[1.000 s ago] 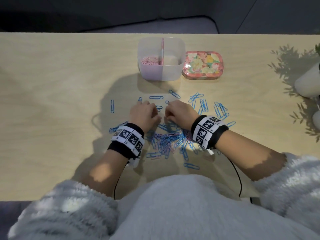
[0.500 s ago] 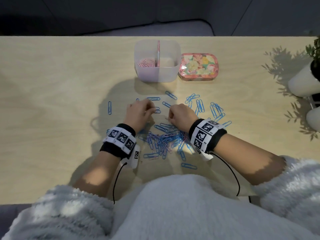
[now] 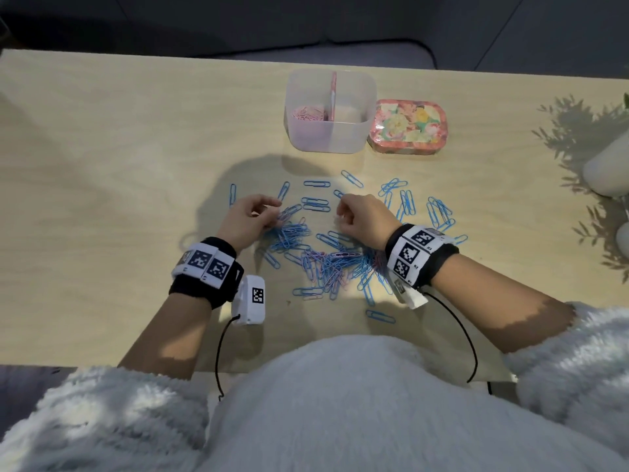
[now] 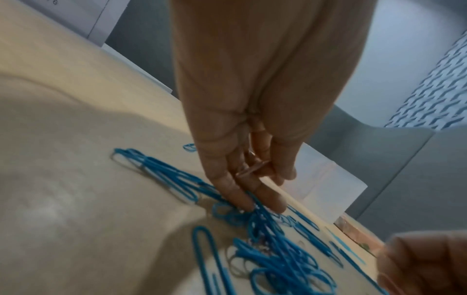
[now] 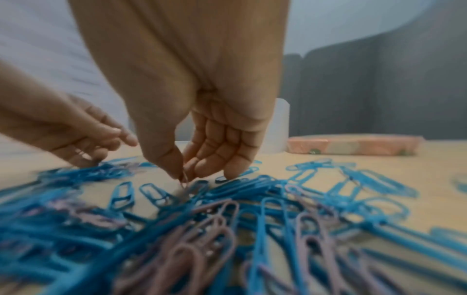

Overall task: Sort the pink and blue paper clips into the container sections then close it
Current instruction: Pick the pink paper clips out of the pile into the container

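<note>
A clear two-section container stands at the back of the table with pink clips in its left section. Its floral lid lies just right of it. A mixed pile of blue and pink paper clips lies between my wrists, and loose blue clips are spread around it. My left hand touches the blue clips with two fingertips while its curled fingers hold a pink clip. My right hand pinches a pink clip between thumb and forefinger just above the table.
A white plant pot stands at the table's right edge and casts leaf shadows. A cable trails from my right wrist toward the table's front edge. A dark sofa lies beyond the far edge.
My hands, which were close together over the pile, have drawn apart; the left one has slid to the left. The container and lid have not moved.
</note>
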The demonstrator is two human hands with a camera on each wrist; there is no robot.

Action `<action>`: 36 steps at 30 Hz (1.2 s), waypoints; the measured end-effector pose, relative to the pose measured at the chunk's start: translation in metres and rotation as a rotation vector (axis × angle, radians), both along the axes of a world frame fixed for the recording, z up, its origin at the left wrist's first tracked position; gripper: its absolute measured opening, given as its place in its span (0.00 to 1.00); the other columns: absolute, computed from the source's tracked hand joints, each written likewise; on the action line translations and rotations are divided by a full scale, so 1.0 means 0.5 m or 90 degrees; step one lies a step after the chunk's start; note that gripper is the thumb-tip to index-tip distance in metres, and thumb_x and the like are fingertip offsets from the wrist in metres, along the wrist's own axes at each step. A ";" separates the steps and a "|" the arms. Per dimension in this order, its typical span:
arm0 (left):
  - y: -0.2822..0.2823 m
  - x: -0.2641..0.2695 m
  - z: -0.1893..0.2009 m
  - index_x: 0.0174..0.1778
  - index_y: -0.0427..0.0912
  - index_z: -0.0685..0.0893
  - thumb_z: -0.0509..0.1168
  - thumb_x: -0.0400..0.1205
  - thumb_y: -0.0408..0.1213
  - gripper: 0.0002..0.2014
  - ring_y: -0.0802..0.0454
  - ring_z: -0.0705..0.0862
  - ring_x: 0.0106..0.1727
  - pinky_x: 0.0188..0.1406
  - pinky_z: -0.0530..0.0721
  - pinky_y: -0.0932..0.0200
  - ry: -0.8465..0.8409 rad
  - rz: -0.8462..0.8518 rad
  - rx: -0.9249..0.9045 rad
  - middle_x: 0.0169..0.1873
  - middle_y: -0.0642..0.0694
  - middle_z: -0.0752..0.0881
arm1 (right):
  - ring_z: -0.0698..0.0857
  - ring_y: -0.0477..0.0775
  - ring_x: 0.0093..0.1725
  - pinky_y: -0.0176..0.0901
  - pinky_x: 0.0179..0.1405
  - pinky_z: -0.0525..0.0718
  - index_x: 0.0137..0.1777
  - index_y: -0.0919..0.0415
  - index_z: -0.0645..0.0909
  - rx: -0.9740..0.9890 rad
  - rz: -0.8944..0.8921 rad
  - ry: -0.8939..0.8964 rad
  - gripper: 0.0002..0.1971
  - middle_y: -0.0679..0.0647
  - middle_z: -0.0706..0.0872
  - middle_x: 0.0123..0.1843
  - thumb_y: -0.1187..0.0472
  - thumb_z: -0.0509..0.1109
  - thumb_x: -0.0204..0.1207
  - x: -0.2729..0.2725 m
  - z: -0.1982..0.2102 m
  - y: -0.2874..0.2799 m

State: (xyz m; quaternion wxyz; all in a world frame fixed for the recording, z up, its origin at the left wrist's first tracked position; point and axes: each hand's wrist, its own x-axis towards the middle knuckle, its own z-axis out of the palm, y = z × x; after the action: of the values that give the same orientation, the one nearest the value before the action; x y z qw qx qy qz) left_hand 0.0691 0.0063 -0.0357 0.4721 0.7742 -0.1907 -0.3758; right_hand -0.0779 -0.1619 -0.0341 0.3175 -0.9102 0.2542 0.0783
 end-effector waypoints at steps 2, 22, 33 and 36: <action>0.013 0.003 0.006 0.52 0.39 0.81 0.62 0.82 0.31 0.05 0.67 0.87 0.26 0.26 0.84 0.73 0.014 0.049 -0.028 0.35 0.46 0.81 | 0.81 0.54 0.36 0.43 0.40 0.78 0.52 0.63 0.82 0.082 -0.057 -0.068 0.09 0.53 0.82 0.33 0.64 0.65 0.74 0.007 0.007 0.004; 0.046 0.037 0.001 0.61 0.26 0.79 0.59 0.81 0.22 0.13 0.68 0.87 0.29 0.38 0.85 0.75 -0.048 0.168 -0.091 0.47 0.35 0.84 | 0.74 0.43 0.30 0.39 0.33 0.70 0.39 0.57 0.81 0.106 0.001 0.038 0.04 0.44 0.75 0.28 0.60 0.74 0.70 0.042 -0.005 0.021; -0.004 0.013 0.000 0.55 0.40 0.83 0.60 0.83 0.38 0.10 0.53 0.77 0.40 0.38 0.73 0.62 -0.294 -0.150 0.108 0.38 0.49 0.78 | 0.84 0.59 0.55 0.43 0.46 0.74 0.55 0.51 0.85 -0.094 0.055 0.012 0.13 0.54 0.87 0.51 0.62 0.63 0.76 0.055 0.025 0.029; -0.013 0.009 -0.001 0.54 0.44 0.83 0.64 0.80 0.41 0.09 0.48 0.79 0.47 0.46 0.77 0.53 -0.434 -0.307 0.195 0.47 0.45 0.78 | 0.83 0.59 0.59 0.43 0.51 0.75 0.60 0.48 0.83 -0.154 0.196 0.067 0.14 0.55 0.87 0.57 0.59 0.63 0.78 0.062 0.024 0.041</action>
State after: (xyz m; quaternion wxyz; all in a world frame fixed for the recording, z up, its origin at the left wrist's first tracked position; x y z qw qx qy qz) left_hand 0.0737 0.0000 -0.0361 0.1613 0.8482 -0.4527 -0.2226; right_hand -0.0468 -0.1413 -0.0222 0.1760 -0.9645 0.1362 0.1422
